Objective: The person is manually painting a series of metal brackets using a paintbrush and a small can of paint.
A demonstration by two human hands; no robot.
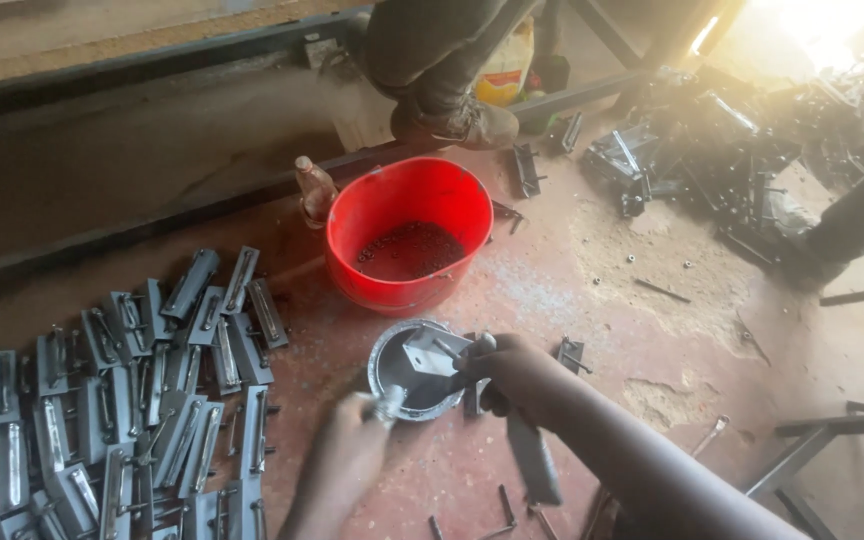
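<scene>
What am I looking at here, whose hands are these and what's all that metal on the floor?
This is one picture from a camera worn on a person's head, looking down at their own bare hands above a reddish workshop floor. The right hand holds a small metal bracket over a round metal tin. The left hand, blurred, grips a small metal piece. Behind them stands a red bucket of small dark parts. To the left lie many flat grey metal latches; another person's boot shows up top.
</scene>
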